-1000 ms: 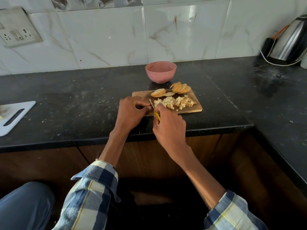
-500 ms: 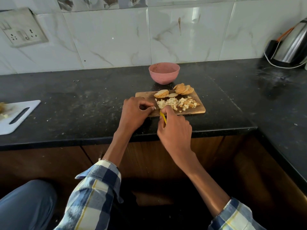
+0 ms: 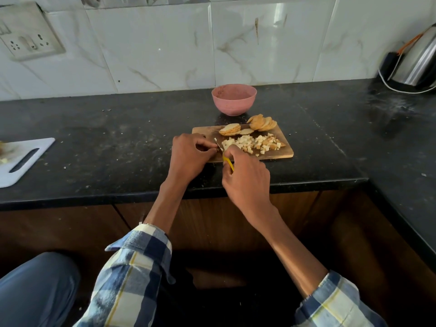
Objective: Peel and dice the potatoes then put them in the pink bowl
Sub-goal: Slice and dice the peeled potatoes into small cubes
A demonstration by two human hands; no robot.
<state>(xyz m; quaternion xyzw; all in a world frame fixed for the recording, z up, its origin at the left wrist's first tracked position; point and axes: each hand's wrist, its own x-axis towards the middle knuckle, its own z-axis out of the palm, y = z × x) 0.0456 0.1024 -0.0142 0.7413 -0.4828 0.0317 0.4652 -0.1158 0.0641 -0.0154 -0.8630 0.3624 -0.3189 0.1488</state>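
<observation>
— What is different from a second ago?

— Very little on the wooden board (image 3: pixel 280 153). The camera has drifted, but both hands keep the same station at the board's near-left corner, and the heap of diced potato (image 3: pixel 253 143) looks about as large as before. The right hand (image 3: pixel 246 182) appears to have worked the knife (image 3: pixel 227 161) slightly against whatever the left hand is steadying, so I judge another cut is in progress and not a new step.

— And for the task?

— Dicing is well along but not finished. Two stacks of potato slices (image 3: pixel 250 127) wait uncut at the far edge of the board, and the pink bowl (image 3: pixel 234 101), standing on the black counter (image 3: pixel 118 142) just behind the board, shows nothing inside from this angle.

— The grips?

— The right hand is curled round the yellow handle, the blade pointing away toward the left fingers. The left hand (image 3: pixel 188 156) is bunched, fingertips drawn in tight beside the blade (the piece they pinch is too small and hidden to make out, though a potato strip seems likely). Neither hand is slack.

— Risk?

— Fingertips sit very close to the edge of the blade.
</observation>
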